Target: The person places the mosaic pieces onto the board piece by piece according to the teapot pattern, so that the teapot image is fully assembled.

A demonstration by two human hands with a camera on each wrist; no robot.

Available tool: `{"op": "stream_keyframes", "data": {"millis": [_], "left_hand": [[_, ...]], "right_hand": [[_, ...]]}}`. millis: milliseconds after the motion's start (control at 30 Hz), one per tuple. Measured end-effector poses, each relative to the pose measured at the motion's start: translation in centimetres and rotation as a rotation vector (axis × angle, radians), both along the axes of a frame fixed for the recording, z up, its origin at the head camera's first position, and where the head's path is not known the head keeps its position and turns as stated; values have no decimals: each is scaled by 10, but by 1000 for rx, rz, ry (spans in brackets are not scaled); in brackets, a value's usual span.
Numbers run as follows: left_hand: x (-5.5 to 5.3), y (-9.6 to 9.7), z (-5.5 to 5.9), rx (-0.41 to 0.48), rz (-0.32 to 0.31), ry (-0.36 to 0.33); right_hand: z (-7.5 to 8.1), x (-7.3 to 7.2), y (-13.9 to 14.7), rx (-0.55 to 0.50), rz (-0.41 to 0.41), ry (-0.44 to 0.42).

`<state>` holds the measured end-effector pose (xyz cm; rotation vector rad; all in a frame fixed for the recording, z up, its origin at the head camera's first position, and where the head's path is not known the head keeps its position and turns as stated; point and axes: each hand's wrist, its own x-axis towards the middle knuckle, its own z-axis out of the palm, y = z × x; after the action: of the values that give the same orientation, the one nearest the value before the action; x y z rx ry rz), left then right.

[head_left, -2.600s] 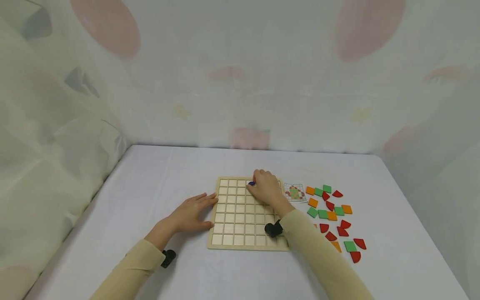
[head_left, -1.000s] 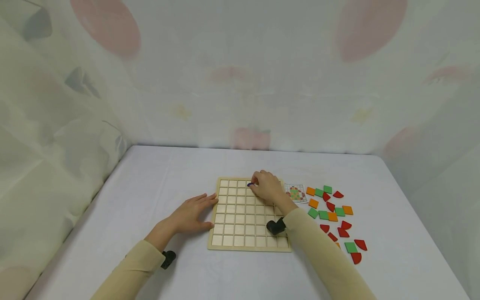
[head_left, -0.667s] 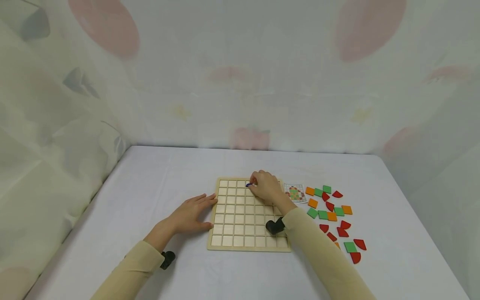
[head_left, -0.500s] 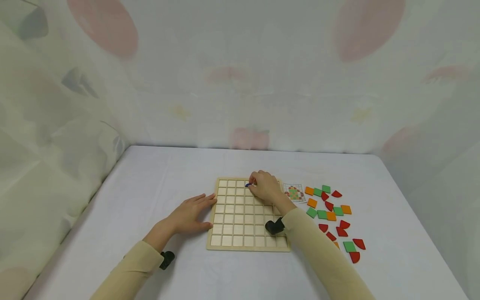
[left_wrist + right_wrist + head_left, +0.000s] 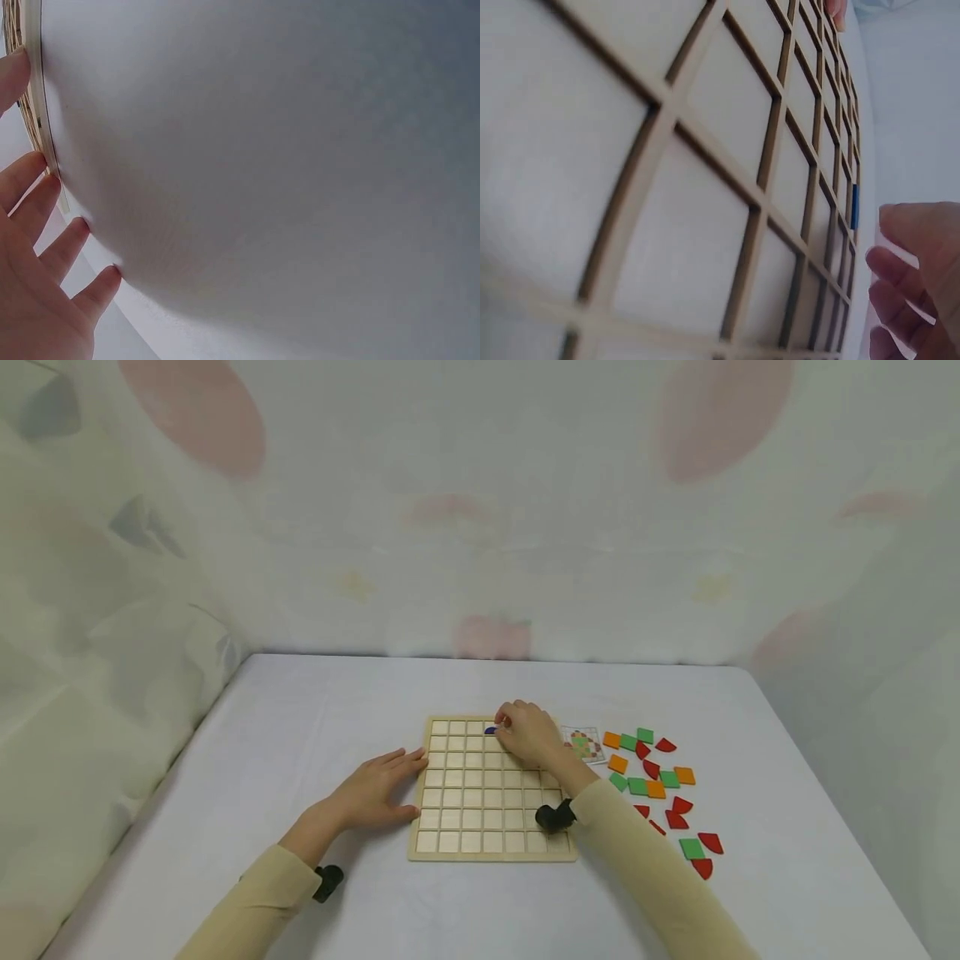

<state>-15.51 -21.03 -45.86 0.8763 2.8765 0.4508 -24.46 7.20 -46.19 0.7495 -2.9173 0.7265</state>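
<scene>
A wooden grid board [image 5: 491,857] lies on the white-covered table. A small dark blue tile [image 5: 491,730], curved along one side, sits in a back-row cell; the right wrist view catches it as a thin blue strip [image 5: 854,206]. Just right of it hovers my right hand [image 5: 531,735], fingers loosely bent and thumb apart from them, holding nothing. Part of the board's back right corner is hidden behind this hand. My left hand [image 5: 375,795] has its fingers spread, with thumb and fingertips against the board's left edge; the left wrist view shows them along the wooden rim [image 5: 46,135].
Right of the board lies a printed pattern card [image 5: 583,744], partly behind the right hand. Beyond it are scattered loose orange squares [image 5: 618,764], green squares [image 5: 692,849] and red quarter-round tiles [image 5: 710,842]. The right forearm [image 5: 645,860] crosses in front of some of them.
Earlier my right fingertips held the blue tile at the back row; now it lies in its cell and the fingers are off it. My left hand stays at the edge. The head view shifts slightly.
</scene>
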Motion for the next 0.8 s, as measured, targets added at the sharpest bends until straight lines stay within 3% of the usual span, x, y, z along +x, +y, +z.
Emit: {"op": "stream_keyframes", "data": {"millis": [367,800], "left_hand": [[0,-3,0,-8,-2,-12],[2,-5,-2,5,11,-13]], "right_hand": [[20,11,37,-83,74,51],[23,27,105,-239,14,79]]}}
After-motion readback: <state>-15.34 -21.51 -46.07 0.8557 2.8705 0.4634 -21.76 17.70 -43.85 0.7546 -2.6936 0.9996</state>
